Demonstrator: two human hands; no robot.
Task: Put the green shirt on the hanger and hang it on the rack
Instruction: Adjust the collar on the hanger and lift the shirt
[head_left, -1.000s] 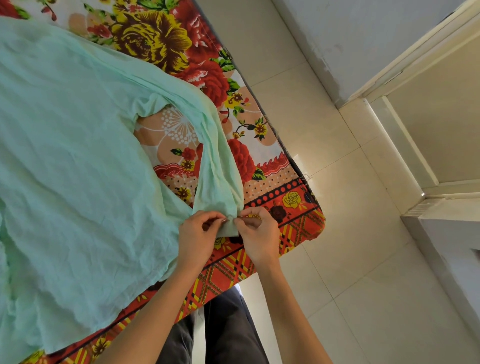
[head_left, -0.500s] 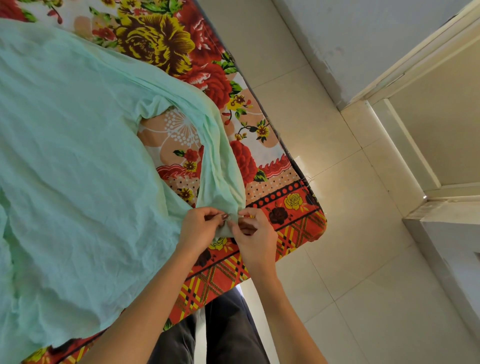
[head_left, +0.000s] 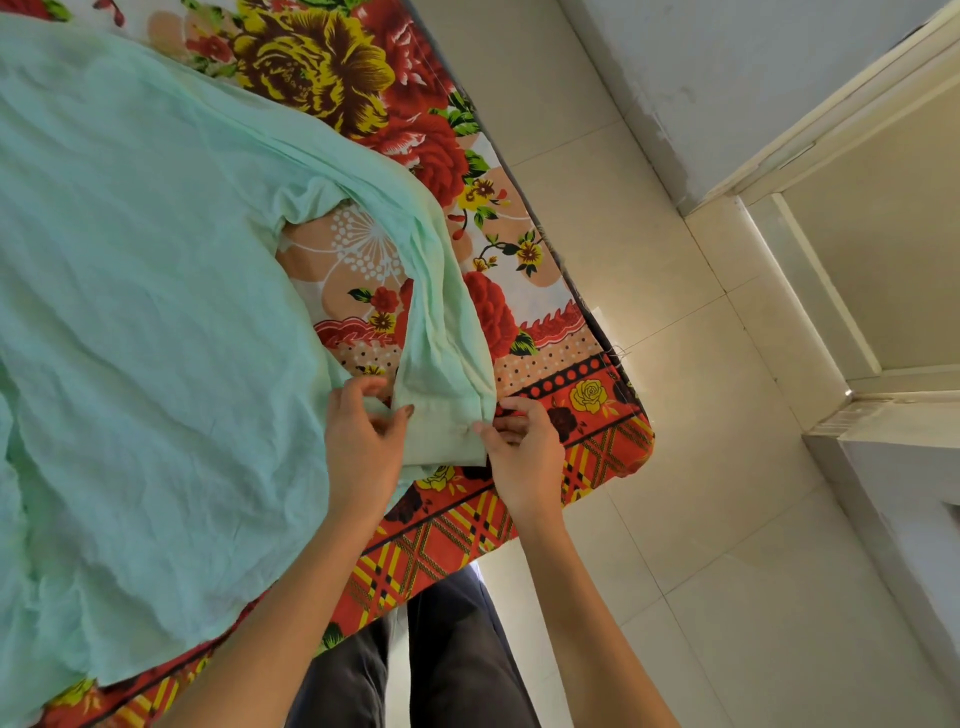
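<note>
Left hand (head_left: 363, 447) and right hand (head_left: 524, 457) are now apart from each other. Half a second ago they were meeting at one small spot on the cuff (head_left: 441, 431), fingertip against fingertip. Now the cuff lies spread and flat between them. From this I judge that the small work on the cuff is finished, or almost finished; maybe it was a button, but I cannot see it clearly.

I see the left hand holding the left edge of the cuff, with the thumb on top of the cloth and the fingers curled behind the fold. The right hand pinches the right edge between thumb and first finger, and the other fingers are loosely bent over the floral sheet (head_left: 587, 400).

The green shirt (head_left: 156, 312) is lying wide open on the sheet, and its sleeve bends down toward me, near the corner of the bed. I see no hanger and no rack in this view, so I think the main steps of the task are not yet begun.
</note>
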